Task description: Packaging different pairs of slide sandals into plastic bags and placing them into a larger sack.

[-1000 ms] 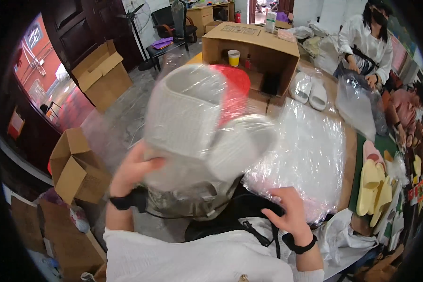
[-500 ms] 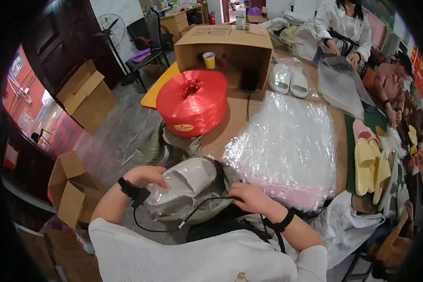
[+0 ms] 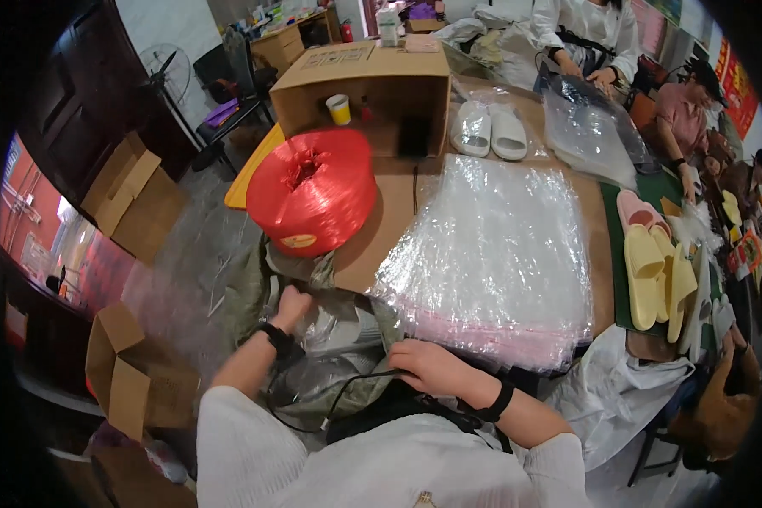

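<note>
An olive-green sack [image 3: 367, 391] gapes in front of me at the table's near edge. Inside its mouth lie grey slippers [image 3: 344, 328] in clear plastic bags. My left hand [image 3: 289, 310] is curled like a fist at the sack's far left side, beside the bagged slippers; what its fingers hold is hidden. My right hand [image 3: 430, 366] pinches the sack's right rim, its fingers bent over the cloth. A black cable [image 3: 351, 383] runs across the sack between my wrists.
A red roll of plastic twine [image 3: 311, 193] stands beyond the sack. Clear plastic bags [image 3: 491, 254] lie stacked on the table, with white slippers [image 3: 508, 133] behind and yellow slippers [image 3: 643, 275] to the right. An open carton [image 3: 360, 72] stands at the back. Co-workers sit and stand at right.
My left hand has moved from the bagged slippers to the sack's far left side. The slippers now sit lower in the sack, more covered by its cloth. My right hand stays at the rim.
</note>
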Motion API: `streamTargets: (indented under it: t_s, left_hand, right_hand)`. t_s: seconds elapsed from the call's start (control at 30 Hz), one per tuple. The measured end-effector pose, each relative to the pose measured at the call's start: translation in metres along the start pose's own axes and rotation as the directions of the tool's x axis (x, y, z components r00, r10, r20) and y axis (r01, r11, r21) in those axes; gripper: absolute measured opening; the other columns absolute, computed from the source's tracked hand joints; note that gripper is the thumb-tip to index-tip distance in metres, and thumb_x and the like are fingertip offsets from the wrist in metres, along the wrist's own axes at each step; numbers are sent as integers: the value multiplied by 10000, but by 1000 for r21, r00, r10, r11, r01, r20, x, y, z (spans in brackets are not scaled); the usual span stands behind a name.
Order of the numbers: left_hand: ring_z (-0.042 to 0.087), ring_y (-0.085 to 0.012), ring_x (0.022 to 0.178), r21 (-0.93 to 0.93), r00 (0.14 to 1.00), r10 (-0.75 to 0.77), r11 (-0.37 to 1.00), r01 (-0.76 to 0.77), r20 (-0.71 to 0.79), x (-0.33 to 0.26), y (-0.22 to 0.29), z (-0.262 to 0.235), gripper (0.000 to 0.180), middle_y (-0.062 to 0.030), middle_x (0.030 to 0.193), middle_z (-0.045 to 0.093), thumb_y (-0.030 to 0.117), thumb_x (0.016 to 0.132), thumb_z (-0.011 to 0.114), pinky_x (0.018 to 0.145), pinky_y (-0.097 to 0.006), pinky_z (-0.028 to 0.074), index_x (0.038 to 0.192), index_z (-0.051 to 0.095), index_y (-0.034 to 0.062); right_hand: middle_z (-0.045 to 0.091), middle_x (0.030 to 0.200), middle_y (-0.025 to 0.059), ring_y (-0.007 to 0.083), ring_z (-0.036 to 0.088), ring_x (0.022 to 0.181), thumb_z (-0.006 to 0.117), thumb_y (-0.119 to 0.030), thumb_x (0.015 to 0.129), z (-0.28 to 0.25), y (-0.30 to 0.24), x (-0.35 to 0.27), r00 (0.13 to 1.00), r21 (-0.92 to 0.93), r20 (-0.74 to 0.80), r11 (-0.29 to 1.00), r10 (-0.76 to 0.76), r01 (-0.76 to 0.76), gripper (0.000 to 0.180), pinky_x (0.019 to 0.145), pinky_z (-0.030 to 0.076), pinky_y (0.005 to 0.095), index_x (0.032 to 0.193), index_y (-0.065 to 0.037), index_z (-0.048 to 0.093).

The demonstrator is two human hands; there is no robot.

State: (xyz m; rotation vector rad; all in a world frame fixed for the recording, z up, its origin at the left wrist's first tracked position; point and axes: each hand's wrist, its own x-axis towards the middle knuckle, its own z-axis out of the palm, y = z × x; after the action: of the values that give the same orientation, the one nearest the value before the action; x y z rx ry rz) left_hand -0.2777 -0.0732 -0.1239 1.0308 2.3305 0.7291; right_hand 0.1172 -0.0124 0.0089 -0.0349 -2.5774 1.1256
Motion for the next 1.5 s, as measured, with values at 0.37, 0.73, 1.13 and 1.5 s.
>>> streamTargets:
  t_s: [0.37,0.73,1.13,1.5]
  left_hand:
    - [411,-438,1324,728,896,439,635,-259,-64,-98,89,-19,798,-381,1390,420,470,779,732,1119,-474,303,1244,515,-141]
    - [644,-340,1108,-593,373,808,589,-549,456,-252,310,-93,519,-215,1171,669,240,725,808,950,-390,479,1143,660,-30]
    - [382,-411,1366,-32,243,893,275,-961,380,-148,354,55,619,-207,1474,431,300,790,761,1112,-458,342,1320,553,57]
    - [381,-433,1357,3,255,853,286,-958,456,-121,317,112,596,-150,1473,446,483,829,683,1116,-545,293,1345,559,212]
  right_hand:
    - [561,1150,163,378,552,1096,697,-130,792,-13,-9,-19,988,165,13,974,152,-152,427,928,469,428,1183,-12,573]
    - [665,928,66,148,624,829,716,-42,827,-194,-27,-173,140,-3,-985,811,98,-585,177,700,492,275,998,-36,669]
    - [668,1104,184,386,625,1046,725,-302,796,-275,36,-468,-467,427,-861,-211,201,-879,452,891,486,474,1165,-69,609]
    - [649,1084,181,375,609,1002,642,-223,896,-299,-43,-379,-71,88,-936,-32,-345,-996,328,837,488,448,1137,0,630]
